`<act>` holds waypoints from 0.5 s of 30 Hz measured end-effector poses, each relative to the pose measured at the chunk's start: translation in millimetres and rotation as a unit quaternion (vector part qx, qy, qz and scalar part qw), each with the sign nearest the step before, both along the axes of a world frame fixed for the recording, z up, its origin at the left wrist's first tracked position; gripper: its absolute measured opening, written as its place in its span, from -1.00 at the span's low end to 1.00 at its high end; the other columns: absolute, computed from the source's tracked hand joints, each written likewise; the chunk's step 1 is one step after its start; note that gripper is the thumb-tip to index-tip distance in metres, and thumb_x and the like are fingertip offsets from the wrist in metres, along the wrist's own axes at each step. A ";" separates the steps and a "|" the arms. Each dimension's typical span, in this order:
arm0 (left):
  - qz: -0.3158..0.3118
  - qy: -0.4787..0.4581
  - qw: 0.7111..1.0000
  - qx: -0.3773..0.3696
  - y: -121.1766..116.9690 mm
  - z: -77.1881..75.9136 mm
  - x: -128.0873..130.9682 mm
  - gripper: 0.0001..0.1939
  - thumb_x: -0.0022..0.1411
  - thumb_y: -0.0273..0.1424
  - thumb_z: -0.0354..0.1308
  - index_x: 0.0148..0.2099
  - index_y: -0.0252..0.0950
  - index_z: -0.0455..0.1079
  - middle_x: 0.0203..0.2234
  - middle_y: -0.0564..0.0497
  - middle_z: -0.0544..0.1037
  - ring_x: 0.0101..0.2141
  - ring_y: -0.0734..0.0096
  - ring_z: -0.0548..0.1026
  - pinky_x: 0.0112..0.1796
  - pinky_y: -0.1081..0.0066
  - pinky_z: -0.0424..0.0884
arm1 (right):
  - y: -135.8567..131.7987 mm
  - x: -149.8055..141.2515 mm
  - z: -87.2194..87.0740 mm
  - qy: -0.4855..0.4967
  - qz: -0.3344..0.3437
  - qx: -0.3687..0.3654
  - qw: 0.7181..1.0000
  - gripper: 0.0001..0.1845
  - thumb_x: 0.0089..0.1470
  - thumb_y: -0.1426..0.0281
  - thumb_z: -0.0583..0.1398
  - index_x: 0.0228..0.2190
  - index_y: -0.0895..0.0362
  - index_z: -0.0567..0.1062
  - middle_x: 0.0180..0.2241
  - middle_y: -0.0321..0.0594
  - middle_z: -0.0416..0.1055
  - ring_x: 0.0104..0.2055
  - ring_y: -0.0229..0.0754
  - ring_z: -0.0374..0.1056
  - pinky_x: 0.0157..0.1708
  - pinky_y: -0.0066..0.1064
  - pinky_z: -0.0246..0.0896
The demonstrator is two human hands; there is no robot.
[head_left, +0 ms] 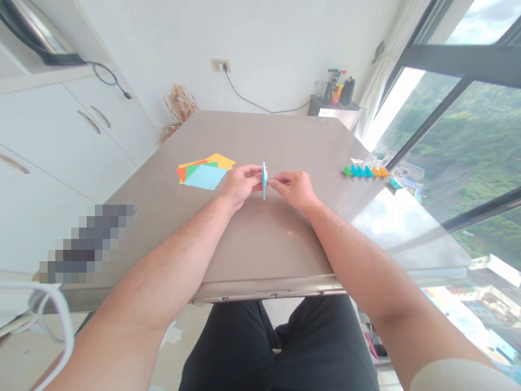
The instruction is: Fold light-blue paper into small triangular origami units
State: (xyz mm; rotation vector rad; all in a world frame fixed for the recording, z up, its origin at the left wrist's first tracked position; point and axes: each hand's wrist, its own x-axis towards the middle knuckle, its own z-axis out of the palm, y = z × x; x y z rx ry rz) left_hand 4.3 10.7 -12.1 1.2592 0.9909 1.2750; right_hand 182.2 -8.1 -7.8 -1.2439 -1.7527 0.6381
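Note:
A folded light-blue paper (pixel 264 182) stands edge-on between my hands, above the middle of the table. My left hand (pixel 241 183) grips it from the left, with thumb and fingers on the paper. From the other side, my right hand (pixel 293 187) pinches at the paper with thumb and forefinger; the exact fold there is too small to make out. Left of my left hand lies a fanned stack of coloured paper sheets (pixel 205 178), light blue on top, with green, orange and yellow beneath.
On the right of the brown table (pixel 268 244) stands a row of small folded paper boats (pixel 362 171) in green, blue and orange. A light-blue paper boat (pixel 396 183) sits nearer the window. Dried stalks (pixel 181 106) and a small cabinet (pixel 336 108) are beyond the table.

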 end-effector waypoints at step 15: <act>0.078 0.098 0.992 -0.015 0.5 -2.7 1.6 -0.90 0.12 -0.43 0.27 -0.29 -0.33 0.57 -0.34 -0.07 0.63 -0.33 0.30 0.61 -0.34 0.30 0.58 | -5.6 3.7 6.6 -0.049 0.132 -0.072 0.987 -0.80 0.02 0.34 0.28 -0.29 0.09 0.66 -0.33 -0.27 0.57 -0.31 -0.21 0.40 -0.28 -0.36 0.27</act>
